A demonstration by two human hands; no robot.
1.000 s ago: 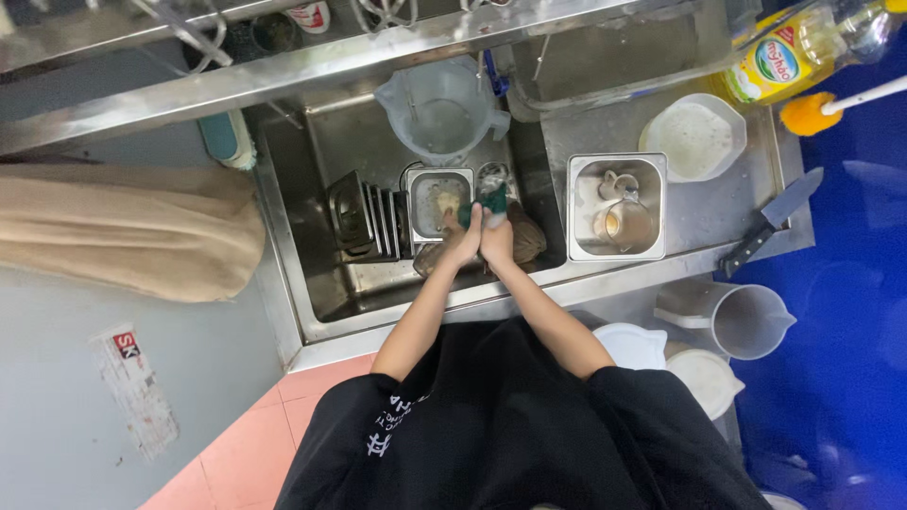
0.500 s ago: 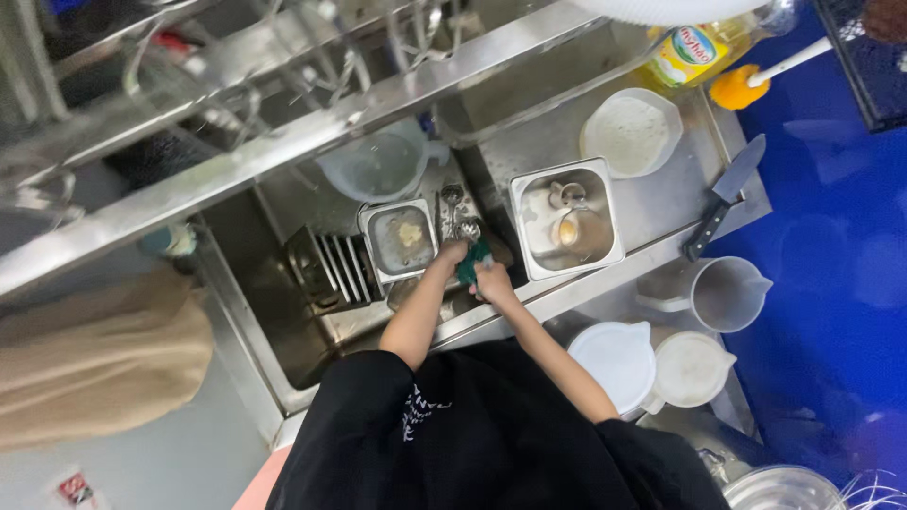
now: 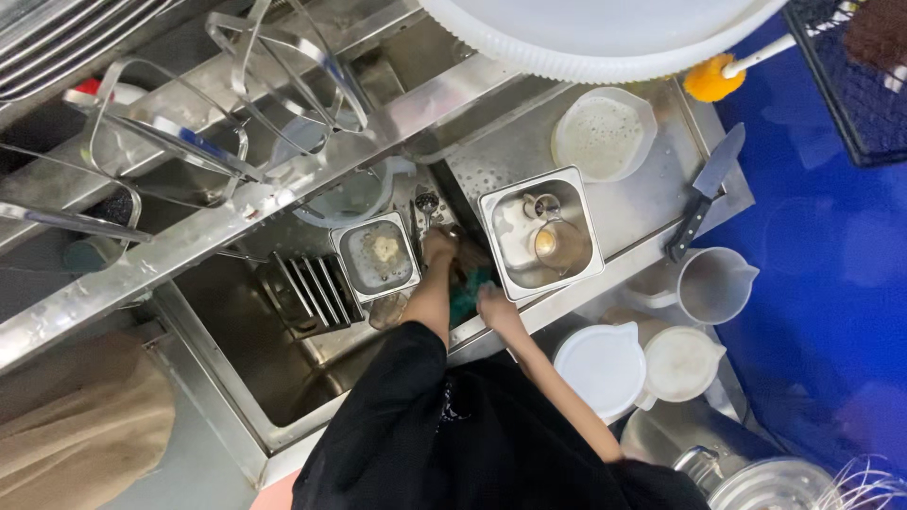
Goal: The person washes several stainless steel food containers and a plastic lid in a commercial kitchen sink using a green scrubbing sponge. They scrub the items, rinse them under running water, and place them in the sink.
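My left hand (image 3: 439, 246) reaches into the steel sink (image 3: 236, 349), fingers closed around a dark item that I cannot make out, just below a metal spoon (image 3: 425, 202). My right hand (image 3: 493, 306) is at the sink's front right edge, gripping a green sponge (image 3: 466, 289) that lies between the two hands. A small square steel pan (image 3: 378, 255) with pale residue sits in the sink, left of my left hand. A second steel pan (image 3: 541, 234) holding cups and a lid rests on the drainboard, right of my hands.
A slatted metal rack (image 3: 307, 288) lies in the sink. On the drainboard are a round white tub (image 3: 605, 132), a knife (image 3: 704, 189) and a clear jug (image 3: 713, 283). White lidded jugs (image 3: 600, 364) stand lower right. A wire rack (image 3: 189, 123) and white basin (image 3: 605, 28) hang overhead.
The view has swung so the sink sits diagonally and closer. My hands, together over the sink before, are now apart, the right one drawn back to the front edge with the sponge.
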